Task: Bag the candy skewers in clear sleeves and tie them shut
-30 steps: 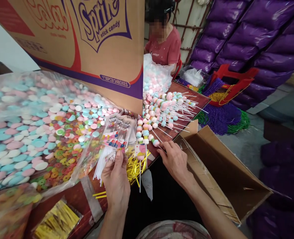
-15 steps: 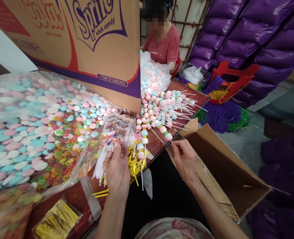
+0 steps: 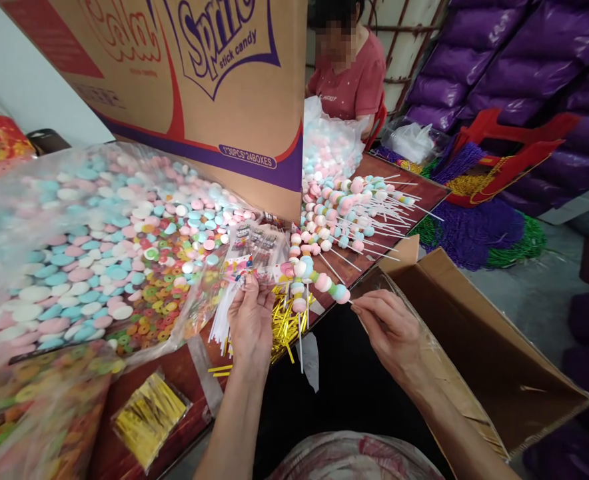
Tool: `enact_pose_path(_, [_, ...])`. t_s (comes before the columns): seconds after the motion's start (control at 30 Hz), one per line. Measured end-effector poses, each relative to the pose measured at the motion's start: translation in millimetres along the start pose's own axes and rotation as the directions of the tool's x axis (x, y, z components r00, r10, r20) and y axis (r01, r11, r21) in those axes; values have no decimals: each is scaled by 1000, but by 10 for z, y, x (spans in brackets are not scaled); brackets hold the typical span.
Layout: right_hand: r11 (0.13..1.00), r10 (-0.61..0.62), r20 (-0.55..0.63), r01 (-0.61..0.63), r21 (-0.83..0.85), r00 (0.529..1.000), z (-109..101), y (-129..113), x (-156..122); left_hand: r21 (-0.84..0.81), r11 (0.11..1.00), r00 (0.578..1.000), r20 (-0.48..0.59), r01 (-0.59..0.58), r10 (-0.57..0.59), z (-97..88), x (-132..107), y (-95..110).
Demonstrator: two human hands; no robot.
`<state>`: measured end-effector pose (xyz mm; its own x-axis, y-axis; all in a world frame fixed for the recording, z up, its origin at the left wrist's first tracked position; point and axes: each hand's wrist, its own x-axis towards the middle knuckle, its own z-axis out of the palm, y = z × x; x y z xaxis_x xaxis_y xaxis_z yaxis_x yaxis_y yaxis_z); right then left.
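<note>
My left hand (image 3: 249, 320) is closed on a small clear printed wrapper bag (image 3: 254, 272), held above the table's front edge. My right hand (image 3: 389, 327) pinches the white stick of a candy skewer (image 3: 324, 283) with pink, white and blue round sweets. The skewer's tip points left and reaches the mouth of the bag. Under both hands lies a loose heap of gold twist ties (image 3: 284, 323) and a bundle of white sticks (image 3: 219, 320).
A pile of finished candy skewers (image 3: 349, 207) lies beyond on the brown table (image 3: 174, 380). Large bags of pastel round sweets (image 3: 99, 227) fill the left. A "Sprite stick candy" carton (image 3: 199, 87) looms above. An open cardboard box (image 3: 474, 353) stands right. A person in red (image 3: 349, 80) sits opposite.
My right hand has lifted a candy skewer off the table and brought it left to the bag. My left hand has raised the bag slightly.
</note>
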<state>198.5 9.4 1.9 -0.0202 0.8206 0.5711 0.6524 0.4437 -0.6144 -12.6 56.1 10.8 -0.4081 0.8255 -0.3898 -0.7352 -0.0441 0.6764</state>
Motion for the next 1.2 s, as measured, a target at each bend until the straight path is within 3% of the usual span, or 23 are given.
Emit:
enact_pose_path(0.27, [975,-146,177,172,-140,973,-158,-57,67,109,984,985,109,-143,131,-20,-9,-2])
enact_pose_path(0.4, [988,-135,191,147,-47,972,-20,-104,-11,181,971,977,177,-155,123,-32,-69,-69])
enact_pose_path(0.57, [992,-107,186,118,-47,977,175,-158,-105,188,962,975,132,-200,177,-61,-108,-173])
enact_pose_path(0.77, [987,-147,185,157,-39,972,241,-227,-76,221,953,974,138,-207,180,-81,-146,-191])
enact_pose_path(1.0, [984,-151,218,168,-59,964,439,-330,-84,305,945,959,281,-117,29,-75,-245,-227])
enact_pose_path(1.2, [994,-7,114,-6,110,993,615,-454,-72,278,961,941,322,10,-103,-69,-288,-178])
